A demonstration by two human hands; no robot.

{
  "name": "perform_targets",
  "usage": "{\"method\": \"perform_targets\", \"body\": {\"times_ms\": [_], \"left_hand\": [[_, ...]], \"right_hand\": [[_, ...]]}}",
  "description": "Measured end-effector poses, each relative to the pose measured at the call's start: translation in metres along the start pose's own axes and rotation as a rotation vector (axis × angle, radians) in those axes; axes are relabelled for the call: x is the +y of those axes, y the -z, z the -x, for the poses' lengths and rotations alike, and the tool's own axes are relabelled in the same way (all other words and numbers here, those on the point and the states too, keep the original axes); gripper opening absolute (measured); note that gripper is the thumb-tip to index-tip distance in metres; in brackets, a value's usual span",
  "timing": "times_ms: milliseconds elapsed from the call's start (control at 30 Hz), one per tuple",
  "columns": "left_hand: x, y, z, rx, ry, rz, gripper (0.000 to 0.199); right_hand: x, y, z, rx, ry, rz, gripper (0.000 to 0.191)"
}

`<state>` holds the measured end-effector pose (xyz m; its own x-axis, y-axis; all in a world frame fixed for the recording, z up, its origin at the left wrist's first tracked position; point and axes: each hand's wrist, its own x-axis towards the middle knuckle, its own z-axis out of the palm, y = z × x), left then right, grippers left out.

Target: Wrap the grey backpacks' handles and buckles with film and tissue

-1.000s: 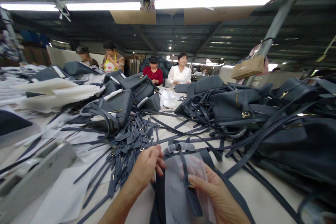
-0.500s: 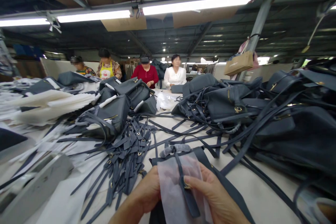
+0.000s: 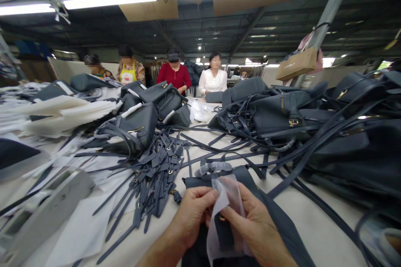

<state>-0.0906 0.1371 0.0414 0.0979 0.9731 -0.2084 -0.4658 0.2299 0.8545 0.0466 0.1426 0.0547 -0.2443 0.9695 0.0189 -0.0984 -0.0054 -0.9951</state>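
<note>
A dark navy bag point(image 3: 278, 212) lies in front of me, its top handle point(image 3: 216, 168) wrapped in clear film. Above it my left hand point(image 3: 196, 212) pinches the edge of a thin translucent wrapping sheet point(image 3: 216, 227), folding it over. My right hand point(image 3: 253, 217) is closed on the same sheet and on a dark strap with a gold buckle, its thumb pressed near the buckle point(image 3: 222, 217). The sheet covers much of the strap, and the lower part shows only dimly through it.
Loose buckled straps point(image 3: 159, 171) lie in a heap to the left. Finished-looking bags point(image 3: 275, 112) crowd the right, and more bags point(image 3: 138, 125) stand left of centre. White sheets point(image 3: 78, 225) and a grey box-like object point(image 3: 53, 212) are at lower left. Several people sit or stand across the table.
My left hand has moved over the front of the sheet and folded its left edge across the strap and buckle. The view has tilted slightly downward.
</note>
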Motion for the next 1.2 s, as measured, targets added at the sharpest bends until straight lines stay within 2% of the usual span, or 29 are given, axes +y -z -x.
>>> {"method": "perform_targets", "body": {"times_ms": [133,300,433,567,667,800,867,900,1033,1067,1200], "left_hand": [[-0.003,0.000,-0.001,0.042,-0.040,-0.031,0.042],[-0.002,-0.002,0.001,0.043,-0.045,0.027,0.042],[0.002,-0.005,0.002,0.016,-0.007,0.064,0.047],[0.005,-0.008,0.004,0.004,0.008,0.090,0.049],[0.003,-0.007,0.002,0.028,-0.010,0.105,0.049],[-0.004,-0.006,-0.002,0.082,-0.036,0.105,0.046],[-0.008,-0.007,-0.002,0.106,-0.055,0.098,0.047],[-0.009,-0.008,-0.001,0.120,-0.068,0.092,0.048],[-0.011,-0.013,0.002,0.149,-0.144,0.053,0.052],[-0.011,-0.013,0.003,0.144,-0.157,0.035,0.052],[-0.013,-0.012,0.005,0.096,-0.166,0.046,0.046]], "right_hand": [[0.006,0.002,0.004,0.020,0.025,0.073,0.054],[0.011,0.009,0.012,0.016,-0.021,0.065,0.072],[0.008,0.010,0.015,-0.001,-0.062,0.134,0.074],[0.010,0.010,0.019,0.050,0.003,0.234,0.078],[0.008,0.017,0.022,0.090,0.083,0.347,0.072],[-0.007,0.030,0.027,0.345,0.232,0.610,0.045],[-0.013,0.031,0.030,0.402,0.277,0.699,0.036],[-0.014,0.030,0.031,0.372,0.278,0.719,0.034],[-0.007,0.016,0.031,0.042,0.171,0.713,0.032],[-0.004,0.012,0.028,0.010,0.145,0.723,0.031],[-0.004,0.006,0.013,0.091,0.175,0.733,0.026]]}}
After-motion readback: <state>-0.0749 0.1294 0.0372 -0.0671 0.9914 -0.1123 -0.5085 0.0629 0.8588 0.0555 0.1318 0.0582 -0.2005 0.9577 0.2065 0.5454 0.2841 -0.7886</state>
